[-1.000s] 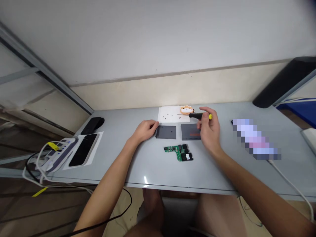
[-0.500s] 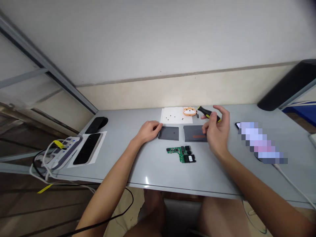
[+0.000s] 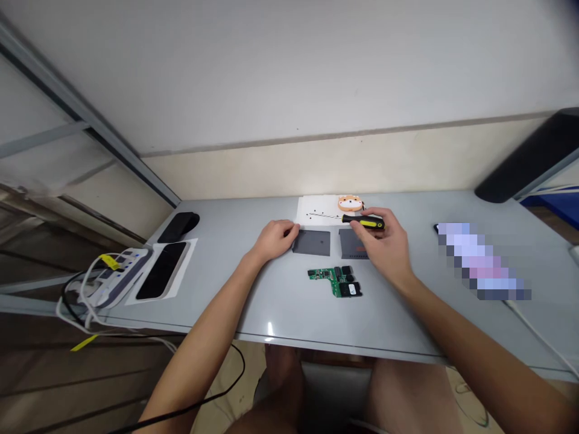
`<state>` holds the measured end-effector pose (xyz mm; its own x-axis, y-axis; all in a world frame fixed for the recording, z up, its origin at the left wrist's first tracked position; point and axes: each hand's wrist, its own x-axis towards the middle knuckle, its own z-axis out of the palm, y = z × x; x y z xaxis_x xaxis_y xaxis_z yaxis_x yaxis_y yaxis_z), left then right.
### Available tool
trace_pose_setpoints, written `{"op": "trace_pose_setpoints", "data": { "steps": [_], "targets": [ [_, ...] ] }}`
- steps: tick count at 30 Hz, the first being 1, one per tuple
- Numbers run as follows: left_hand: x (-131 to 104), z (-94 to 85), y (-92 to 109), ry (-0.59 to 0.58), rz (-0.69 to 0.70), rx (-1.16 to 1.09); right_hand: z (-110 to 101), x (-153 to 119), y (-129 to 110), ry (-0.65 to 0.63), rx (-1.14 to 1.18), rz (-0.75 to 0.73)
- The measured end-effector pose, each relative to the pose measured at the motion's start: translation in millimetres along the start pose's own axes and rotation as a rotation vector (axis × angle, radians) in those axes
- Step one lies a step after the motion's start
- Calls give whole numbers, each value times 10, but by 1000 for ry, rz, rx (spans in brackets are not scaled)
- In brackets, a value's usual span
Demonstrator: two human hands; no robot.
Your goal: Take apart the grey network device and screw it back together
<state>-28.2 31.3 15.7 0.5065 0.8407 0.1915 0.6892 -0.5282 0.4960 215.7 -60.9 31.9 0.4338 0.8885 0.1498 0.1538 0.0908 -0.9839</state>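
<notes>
In my right hand (image 3: 386,247) is a screwdriver (image 3: 363,222) with a black and yellow handle. Its thin shaft points left over a white paper (image 3: 323,205), the tip close to several tiny screws (image 3: 315,218). My left hand (image 3: 277,239) lies on the desk, curled, with thumb and fingertips at the left edge of a flat grey casing panel (image 3: 312,243). A second grey casing piece (image 3: 353,244) with reddish print is partly covered by my right hand. A green circuit board (image 3: 333,278) with black parts lies nearer to me.
An orange animal-face case (image 3: 350,204) sits on the paper. Left on the desk are a dark phone (image 3: 163,271), a power strip (image 3: 122,280) with cables and a black object (image 3: 178,226). To the right lies a blurred-out phone (image 3: 482,259) with a white cable (image 3: 534,331).
The screwdriver has swung down from a raised tilt to lie nearly level, its shaft now over the screws. My right hand has moved left and lower. My left hand stays put.
</notes>
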Motion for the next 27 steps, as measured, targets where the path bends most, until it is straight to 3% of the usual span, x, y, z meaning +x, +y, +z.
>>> {"op": "trace_pose_setpoints", "data": {
  "steps": [4,12,21,23,27],
  "targets": [
    [-3,-2,4,1,2,-3,-6,-3,-28,5,4,-10],
    [-5,-11,23,11,15,-6,-17,-23,-83,140,47,-103],
    [-2,0,13,12,21,-6,-80,3,-13,-8,-4,-75],
    [1,3,4,11,20,-5,-84,17,19,-70,-120,-91],
    [5,13,-13,12,16,-5,-93,53,90,-146,-437,-266]
  ]
}}
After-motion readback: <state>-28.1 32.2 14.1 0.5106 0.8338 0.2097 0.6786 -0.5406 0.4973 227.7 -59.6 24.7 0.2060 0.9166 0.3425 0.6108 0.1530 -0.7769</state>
